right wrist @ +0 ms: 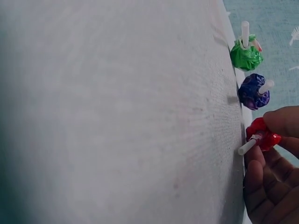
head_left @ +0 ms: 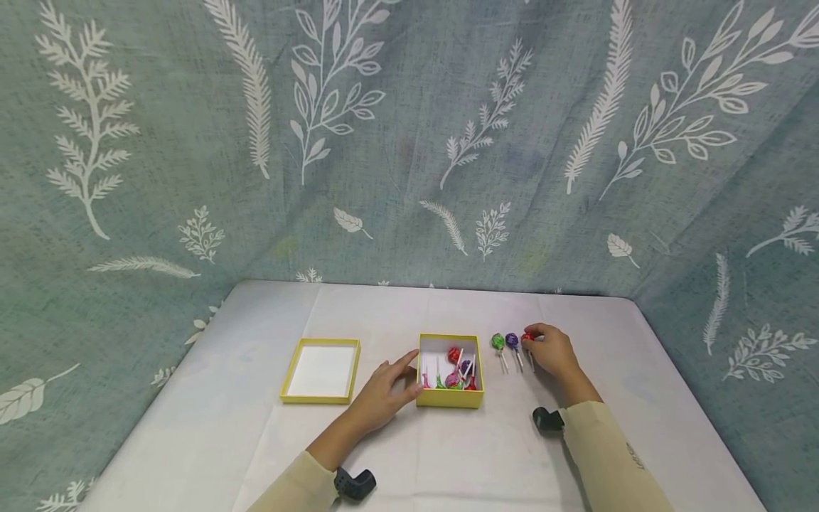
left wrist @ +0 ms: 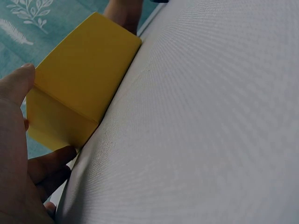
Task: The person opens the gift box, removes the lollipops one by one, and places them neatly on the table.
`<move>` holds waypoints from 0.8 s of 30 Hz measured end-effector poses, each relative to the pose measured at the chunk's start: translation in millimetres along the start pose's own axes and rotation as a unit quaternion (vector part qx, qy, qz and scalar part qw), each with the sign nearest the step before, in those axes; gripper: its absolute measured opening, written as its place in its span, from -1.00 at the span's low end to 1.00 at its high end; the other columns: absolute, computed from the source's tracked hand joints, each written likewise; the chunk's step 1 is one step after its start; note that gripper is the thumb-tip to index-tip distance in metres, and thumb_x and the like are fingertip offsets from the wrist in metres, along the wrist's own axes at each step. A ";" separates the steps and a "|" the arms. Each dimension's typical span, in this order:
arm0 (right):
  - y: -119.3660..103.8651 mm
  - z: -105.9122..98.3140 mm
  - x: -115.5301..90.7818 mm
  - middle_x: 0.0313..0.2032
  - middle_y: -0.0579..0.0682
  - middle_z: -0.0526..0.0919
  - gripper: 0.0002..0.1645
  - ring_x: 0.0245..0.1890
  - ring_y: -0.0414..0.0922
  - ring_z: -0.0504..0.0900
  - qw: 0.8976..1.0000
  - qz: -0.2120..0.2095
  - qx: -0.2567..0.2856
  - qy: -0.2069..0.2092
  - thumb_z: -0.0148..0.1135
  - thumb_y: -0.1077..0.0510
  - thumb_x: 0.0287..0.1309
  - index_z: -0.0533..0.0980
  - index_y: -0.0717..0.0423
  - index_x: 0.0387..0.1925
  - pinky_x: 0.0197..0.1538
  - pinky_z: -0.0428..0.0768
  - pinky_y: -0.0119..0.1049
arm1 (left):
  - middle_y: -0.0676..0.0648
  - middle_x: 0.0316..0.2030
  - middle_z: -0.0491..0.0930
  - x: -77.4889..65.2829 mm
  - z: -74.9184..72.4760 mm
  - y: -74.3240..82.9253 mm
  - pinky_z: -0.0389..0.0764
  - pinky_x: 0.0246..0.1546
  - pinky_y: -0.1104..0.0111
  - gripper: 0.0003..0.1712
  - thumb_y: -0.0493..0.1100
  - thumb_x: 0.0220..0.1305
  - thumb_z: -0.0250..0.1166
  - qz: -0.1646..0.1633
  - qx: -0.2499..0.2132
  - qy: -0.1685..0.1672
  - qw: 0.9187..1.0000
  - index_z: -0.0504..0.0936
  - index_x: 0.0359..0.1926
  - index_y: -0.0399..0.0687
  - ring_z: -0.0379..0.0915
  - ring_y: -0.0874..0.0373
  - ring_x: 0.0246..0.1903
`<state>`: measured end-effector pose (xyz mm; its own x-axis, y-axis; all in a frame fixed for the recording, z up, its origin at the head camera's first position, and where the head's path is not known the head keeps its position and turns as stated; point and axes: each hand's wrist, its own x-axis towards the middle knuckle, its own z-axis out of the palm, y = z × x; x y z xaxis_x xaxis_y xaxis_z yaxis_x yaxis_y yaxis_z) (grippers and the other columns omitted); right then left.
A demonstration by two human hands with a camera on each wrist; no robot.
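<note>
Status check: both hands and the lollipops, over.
Right hand pinches red lollipop. Left hand touches yellow box. Purple lollipop, green lollipop alongside red. Nothing visibly in the way.

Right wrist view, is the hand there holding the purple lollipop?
No, the right hand pinches the red lollipop, while the purple lollipop lies apart from its fingers.

No text can be read; small dark lettering [head_left: 635, 456] on the right sleeve [head_left: 608, 451] is illegible.
</note>
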<state>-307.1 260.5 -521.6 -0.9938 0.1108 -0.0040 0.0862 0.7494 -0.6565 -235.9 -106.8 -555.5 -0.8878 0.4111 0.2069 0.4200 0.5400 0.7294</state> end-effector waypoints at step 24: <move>-8.7 -10.6 -9.4 0.09 0.23 0.51 -0.58 0.01 0.14 0.54 1.000 0.004 0.017 0.005 0.21 0.14 0.27 0.52 0.23 0.11 0.00 0.53 0.06 | 0.05 0.07 0.58 -0.3 -0.7 1.9 -0.11 0.41 0.03 -0.20 0.22 0.33 0.18 0.012 -0.010 0.002 1.000 0.20 0.48 0.09 0.35 0.12 0.24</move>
<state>-297.7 259.9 -507.9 -0.9923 0.1240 -0.0024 0.0922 0.7253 -0.6823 -235.0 -106.4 -553.7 -0.8780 0.4211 0.2277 0.4381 0.5151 0.7367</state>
